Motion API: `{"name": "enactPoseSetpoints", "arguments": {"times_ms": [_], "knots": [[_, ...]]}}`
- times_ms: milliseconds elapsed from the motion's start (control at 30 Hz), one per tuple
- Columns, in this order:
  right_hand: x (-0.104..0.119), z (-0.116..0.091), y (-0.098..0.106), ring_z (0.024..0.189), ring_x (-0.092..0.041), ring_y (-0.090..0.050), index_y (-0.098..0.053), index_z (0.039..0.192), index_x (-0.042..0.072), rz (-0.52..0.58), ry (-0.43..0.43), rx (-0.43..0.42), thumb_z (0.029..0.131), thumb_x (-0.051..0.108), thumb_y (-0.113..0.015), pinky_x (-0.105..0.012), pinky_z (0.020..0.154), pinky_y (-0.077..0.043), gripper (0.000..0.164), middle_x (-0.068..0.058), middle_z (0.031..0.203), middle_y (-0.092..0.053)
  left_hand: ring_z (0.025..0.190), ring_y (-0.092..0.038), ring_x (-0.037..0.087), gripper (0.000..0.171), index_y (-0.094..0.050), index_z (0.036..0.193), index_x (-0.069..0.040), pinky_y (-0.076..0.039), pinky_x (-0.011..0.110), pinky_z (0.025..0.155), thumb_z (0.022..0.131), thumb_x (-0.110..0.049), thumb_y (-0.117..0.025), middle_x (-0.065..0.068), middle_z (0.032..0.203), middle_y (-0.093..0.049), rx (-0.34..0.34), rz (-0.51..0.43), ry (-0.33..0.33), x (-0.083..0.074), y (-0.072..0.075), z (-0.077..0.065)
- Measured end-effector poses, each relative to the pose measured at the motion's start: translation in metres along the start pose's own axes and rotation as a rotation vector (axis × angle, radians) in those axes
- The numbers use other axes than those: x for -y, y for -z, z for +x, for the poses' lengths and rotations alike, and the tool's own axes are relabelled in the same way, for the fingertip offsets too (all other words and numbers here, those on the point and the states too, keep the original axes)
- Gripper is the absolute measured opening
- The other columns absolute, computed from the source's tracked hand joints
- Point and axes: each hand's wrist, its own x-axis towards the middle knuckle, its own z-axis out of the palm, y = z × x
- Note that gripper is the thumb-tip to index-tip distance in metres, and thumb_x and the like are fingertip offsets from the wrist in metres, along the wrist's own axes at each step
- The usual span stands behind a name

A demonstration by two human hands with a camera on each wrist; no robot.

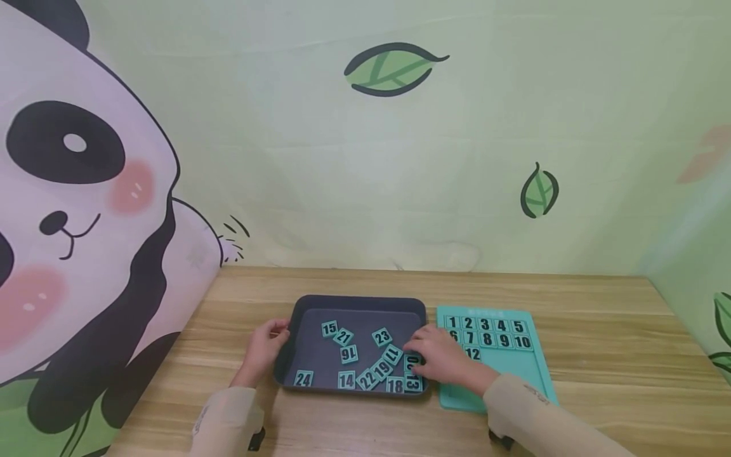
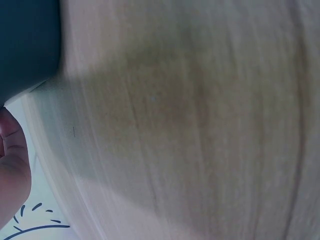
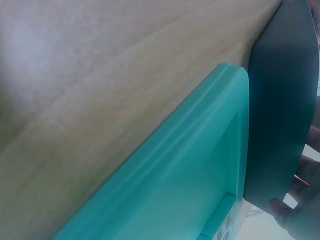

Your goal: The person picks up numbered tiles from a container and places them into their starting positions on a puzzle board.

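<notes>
A dark shallow tray [image 1: 365, 314] holds loose turquoise number tiles, among them tile 15 [image 1: 329, 328], tile 23 [image 1: 382, 337] and tile 24 [image 1: 303, 379]. At the tray's left rim, my left hand [image 1: 264, 350] grips the edge with its fingers; the left wrist view catches part of it at the margin. My right hand [image 1: 442, 358] reaches across the right rim, fingers spread, thumb and fingertips around a partly covered tile [image 1: 411, 362] above tile 13 [image 1: 413, 383]. Right of the tray lies a turquoise number board [image 1: 514, 365], its upper rows filled from 1 to 10, with tile 12 [image 1: 472, 353] below.
Tray and board lie side by side on a wood-grain table [image 1: 599, 355], close together in the right wrist view. A fabric backdrop [image 1: 297, 158] with a panda and leaves rises behind the table. My right forearm [image 1: 531, 406] passes over the board's lower right corner.
</notes>
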Motion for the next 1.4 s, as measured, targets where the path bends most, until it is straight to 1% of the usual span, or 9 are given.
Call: {"name": "enactPoseSetpoints", "arguments": {"times_ms": [233,467,633,867,967,1067,1167,1267,1400], "knots": [[0.003,0.004,-0.003,0.104,-0.022,-0.046,-0.062,0.107,0.017,-0.046,-0.017,0.078,0.064,0.046,-0.070,-0.050,0.097,-0.031,0.052,-0.003,0.105,-0.060,0.093,-0.055,0.029,0.026,-0.055,0.109,0.006,-0.048,0.039,0.079,0.085,-0.004,-0.051,0.020,0.099,-0.059,-0.007,0.004,-0.022,0.001,0.000,-0.001],[0.008,0.010,0.000,0.104,-0.024,-0.046,-0.060,0.112,0.018,-0.070,-0.071,0.115,0.063,0.048,-0.071,-0.055,0.100,-0.026,0.058,-0.005,0.108,-0.059,0.093,-0.056,0.030,0.026,-0.056,0.109,0.006,-0.048,0.039,0.078,0.085,-0.004,-0.051,0.020,0.099,-0.059,-0.009,0.010,-0.024,0.003,0.000,0.000],[0.006,0.014,-0.002,0.104,-0.025,-0.047,-0.061,0.109,0.017,-0.064,-0.075,0.062,0.064,0.045,-0.071,-0.057,0.101,-0.022,0.054,-0.006,0.106,-0.060,0.093,-0.056,0.029,0.026,-0.056,0.108,0.006,-0.048,0.039,0.079,0.085,-0.005,-0.051,0.020,0.099,-0.059,-0.012,0.010,-0.025,0.003,0.000,0.001],[0.004,0.018,-0.006,0.096,-0.021,-0.047,-0.063,0.104,0.017,-0.108,-0.036,-0.058,0.066,0.043,-0.070,-0.057,0.099,-0.026,0.046,-0.002,0.097,-0.058,0.093,-0.056,0.029,0.026,-0.056,0.108,0.005,-0.048,0.038,0.078,0.085,-0.005,-0.051,0.020,0.099,-0.059,-0.013,0.014,-0.014,0.001,-0.001,0.001],[0.005,0.017,-0.005,0.094,-0.020,-0.047,-0.063,0.098,0.016,-0.118,-0.011,-0.089,0.068,0.041,-0.070,-0.055,0.098,-0.027,0.039,0.000,0.094,-0.058,0.094,-0.056,0.029,0.026,-0.056,0.109,0.005,-0.048,0.039,0.079,0.085,-0.005,-0.051,0.020,0.100,-0.059,-0.012,0.017,-0.013,0.000,-0.001,0.001],[0.007,0.014,-0.002,0.087,-0.017,-0.047,-0.064,0.086,0.017,-0.121,0.016,-0.083,0.068,0.038,-0.070,-0.053,0.096,-0.029,0.028,0.003,0.086,-0.060,0.094,-0.055,0.029,0.026,-0.056,0.109,0.005,-0.048,0.039,0.079,0.085,-0.005,-0.051,0.020,0.100,-0.059,-0.011,0.018,-0.012,0.000,-0.001,0.001],[0.008,0.010,0.001,0.082,-0.015,-0.047,-0.062,0.077,0.020,-0.122,0.029,-0.036,0.068,0.034,-0.071,-0.054,0.098,-0.027,0.019,0.005,0.078,-0.061,0.094,-0.055,0.029,0.027,-0.056,0.109,0.005,-0.048,0.039,0.080,0.085,-0.005,-0.051,0.020,0.100,-0.059,-0.010,0.020,-0.009,0.000,-0.001,0.001],[0.008,0.008,0.002,0.084,-0.016,-0.049,-0.064,0.079,0.020,-0.138,0.026,0.020,0.068,0.034,-0.071,-0.058,0.100,-0.023,0.019,0.006,0.079,-0.063,0.095,-0.055,0.029,0.026,-0.055,0.110,0.005,-0.048,0.039,0.080,0.085,-0.005,-0.050,0.020,0.100,-0.059,-0.007,0.024,-0.004,-0.001,0.000,0.001],[0.008,0.007,0.000,0.086,-0.017,-0.051,-0.065,0.086,0.020,-0.165,0.029,0.045,0.067,0.035,-0.071,-0.058,0.099,-0.025,0.024,0.004,0.084,-0.065,0.094,-0.056,0.029,0.026,-0.056,0.109,0.004,-0.048,0.039,0.080,0.085,-0.005,-0.051,0.020,0.100,-0.059,-0.008,0.027,0.003,-0.002,0.000,0.000]]}}
